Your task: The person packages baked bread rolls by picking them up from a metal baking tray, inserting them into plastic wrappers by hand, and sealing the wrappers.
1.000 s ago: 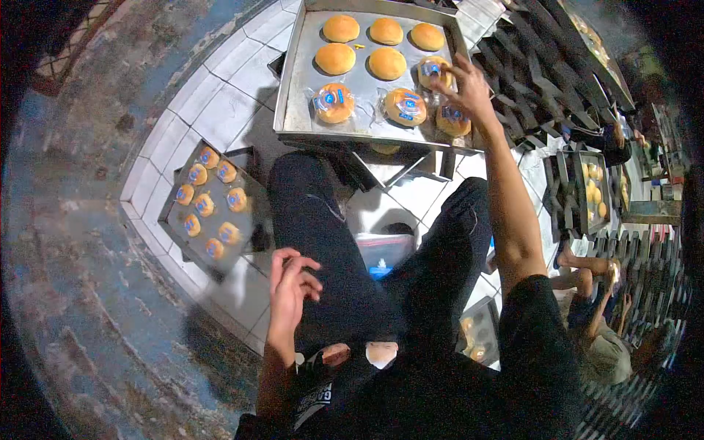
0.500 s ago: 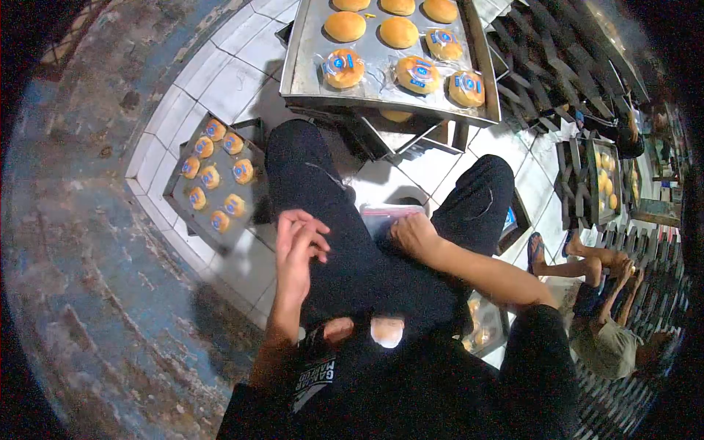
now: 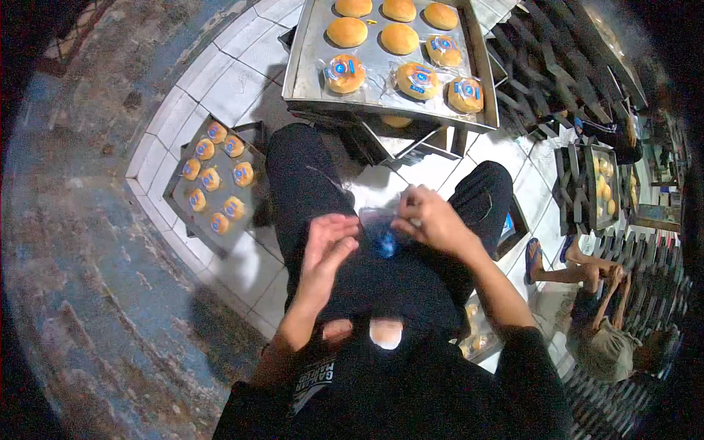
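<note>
Over my lap, my right hand [image 3: 433, 224] pinches the edge of a clear plastic bag [image 3: 386, 242] with blue print. The bag hangs between my two hands and is partly blurred. My left hand [image 3: 330, 246] is close to the bag's left side, its fingers stretched out and the thumb apart; whether the fingertips touch the plastic I cannot tell. Ahead of my knees is a metal tray [image 3: 367, 103] of round golden buns. Its far ones, such as this bare bun [image 3: 400, 38], are unwrapped, while the nearer ones, like this wrapped bun [image 3: 416, 81], sit in clear blue-printed bags.
To my left, a lower tray [image 3: 246, 220] holds several wrapped buns on the white tiles. Stacked dark trays [image 3: 543, 66] stand at the right. Another tray of buns [image 3: 605, 187] lies farther right, near a seated person [image 3: 605, 323]. More buns [image 3: 477, 334] are beside my right hip.
My right hand has risen from between my legs, bringing the plastic bag up. My left hand has moved right, toward the bag.
</note>
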Demonstrator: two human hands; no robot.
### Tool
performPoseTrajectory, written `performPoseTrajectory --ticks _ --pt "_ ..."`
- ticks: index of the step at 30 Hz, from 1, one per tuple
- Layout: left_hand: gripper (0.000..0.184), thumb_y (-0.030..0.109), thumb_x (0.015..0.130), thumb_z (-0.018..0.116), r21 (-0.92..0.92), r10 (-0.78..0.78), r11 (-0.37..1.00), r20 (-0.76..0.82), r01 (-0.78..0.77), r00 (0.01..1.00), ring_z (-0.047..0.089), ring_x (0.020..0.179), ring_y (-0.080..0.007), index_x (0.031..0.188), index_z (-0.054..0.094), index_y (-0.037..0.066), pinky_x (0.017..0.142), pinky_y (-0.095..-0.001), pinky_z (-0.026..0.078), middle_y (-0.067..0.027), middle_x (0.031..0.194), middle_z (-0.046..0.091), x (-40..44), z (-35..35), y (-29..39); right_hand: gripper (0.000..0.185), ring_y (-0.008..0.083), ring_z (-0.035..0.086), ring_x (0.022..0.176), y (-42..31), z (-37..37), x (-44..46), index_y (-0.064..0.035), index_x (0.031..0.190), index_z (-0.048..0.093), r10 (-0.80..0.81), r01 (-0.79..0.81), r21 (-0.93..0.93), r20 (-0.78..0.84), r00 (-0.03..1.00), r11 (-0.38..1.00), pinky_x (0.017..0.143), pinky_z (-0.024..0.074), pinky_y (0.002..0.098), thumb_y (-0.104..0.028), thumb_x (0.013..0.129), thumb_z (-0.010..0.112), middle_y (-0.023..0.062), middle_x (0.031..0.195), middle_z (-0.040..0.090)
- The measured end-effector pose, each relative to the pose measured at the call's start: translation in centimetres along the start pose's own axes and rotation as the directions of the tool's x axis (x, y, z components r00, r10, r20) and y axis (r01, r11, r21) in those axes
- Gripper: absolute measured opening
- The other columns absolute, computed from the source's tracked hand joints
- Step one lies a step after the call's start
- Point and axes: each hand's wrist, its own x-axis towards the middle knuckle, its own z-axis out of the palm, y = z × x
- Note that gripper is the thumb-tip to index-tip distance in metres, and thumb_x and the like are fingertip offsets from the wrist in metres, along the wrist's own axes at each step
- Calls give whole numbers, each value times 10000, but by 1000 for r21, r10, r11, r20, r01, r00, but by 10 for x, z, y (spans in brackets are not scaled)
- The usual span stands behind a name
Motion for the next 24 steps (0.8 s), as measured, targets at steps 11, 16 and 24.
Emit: performPoseTrajectory --ticks 11,16,24 --pt "292 216 1099 622 -95 -182 979 17 183 983 786 926 -258 1243 669 -33 830 -378 662 -213 1110 778 28 24 18 366 203 746 1008 -27 -79 8 -63 867 507 461 22 860 -294 837 510 841 593 295 -28 879 871 157 1064 776" --pt "204 182 1057 691 17 -39 999 -161 42 986 786 834 -229 1093 738 -13 767 -350 661 -193 1018 796 44 4 38 381 135 728 913 -23 -82 47 -59 945 514 433 33 812 -345 833 583 769 574 270 -29 871 886 56 903 714" --pt "160 75 991 749 -106 34 992 -324 -72 945 774 920 -208 1127 701 3 781 -343 663 -116 1051 769 53 -28 58 614 288 741 1071 119 -140 225 51 1220 680 179 -59 221 -579 795 973 934 567 406 -513 985 733 194 1110 765"
